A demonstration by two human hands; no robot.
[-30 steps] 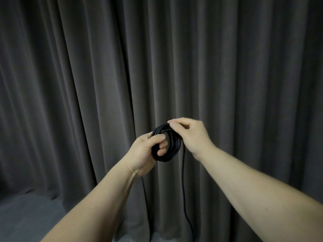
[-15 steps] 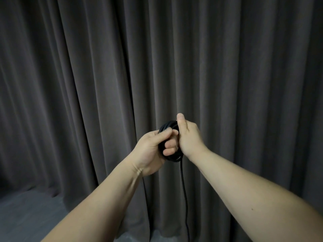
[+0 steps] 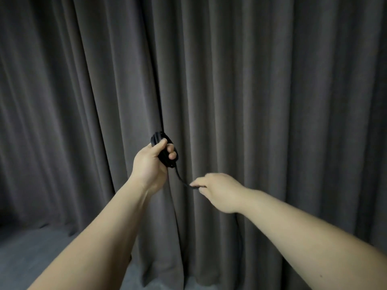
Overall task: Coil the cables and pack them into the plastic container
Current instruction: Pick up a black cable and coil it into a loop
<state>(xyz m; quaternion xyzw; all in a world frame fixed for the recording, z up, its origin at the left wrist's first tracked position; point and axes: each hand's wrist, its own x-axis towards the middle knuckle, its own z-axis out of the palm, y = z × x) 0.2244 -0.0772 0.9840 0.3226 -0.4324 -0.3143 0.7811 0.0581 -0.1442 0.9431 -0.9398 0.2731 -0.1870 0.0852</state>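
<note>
1. A dark grey curtain [image 3: 261,91] hangs in heavy vertical folds and fills nearly the whole view; it is the landmark for everything below.
2. A grey floor [image 3: 31,252] shows at the foot of the curtain, at the lower left, where the folds meet it.
3. Two bare forearms reach up from the bottom edge in front of the curtain, the left one rising toward its middle, the right one lower and off to the right.
4. The left hand [image 3: 149,164] is held up in front of the curtain's central folds, its fingers [image 3: 172,152] and thumb clamped round a bundle of black loops.
5. The right hand [image 3: 217,190] sits lower and to the right of the left, knuckles up, its fingers pinched together on the loose strand.
6. The black cable [image 3: 165,152] is coiled in the left hand, in front of the curtain; one strand runs down and right from the coil into the right hand's pinch.
</note>
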